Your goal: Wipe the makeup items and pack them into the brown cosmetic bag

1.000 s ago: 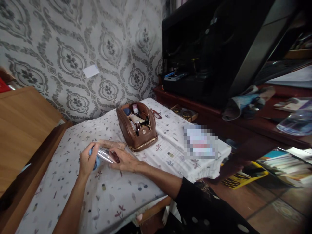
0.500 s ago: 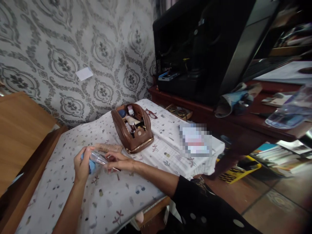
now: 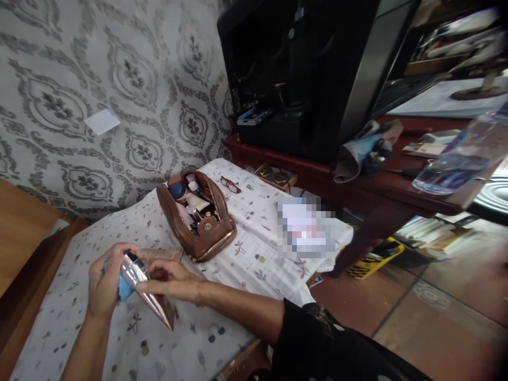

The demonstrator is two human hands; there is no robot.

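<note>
A shiny rose-silver squeeze tube (image 3: 148,291) with a dark cap is held between both hands, slanting down toward the table's front edge. My left hand (image 3: 102,278) is closed around a light-blue cloth (image 3: 125,287) beside the cap end. My right hand (image 3: 174,283) has its thumb and fingers on the body of the tube. Behind them, a beige-pink tube (image 3: 164,255) lies on the table, partly hidden by my fingers. Beyond it stands a brown cosmetic bag (image 3: 214,235), unzipped, with several small bottles, tubes and jars inside.
A white printed cloth covers the table (image 3: 234,286). Red-framed glasses (image 3: 230,184) and a blurred-out flat item (image 3: 305,227) lie on it. To the right, a dark wooden desk (image 3: 428,193) carries a large black screen (image 3: 286,69) and a clear plastic bottle (image 3: 456,164).
The tube has turned: its wide flat end now points down toward me and its capped end up by my left hand. The whole view has shifted right.
</note>
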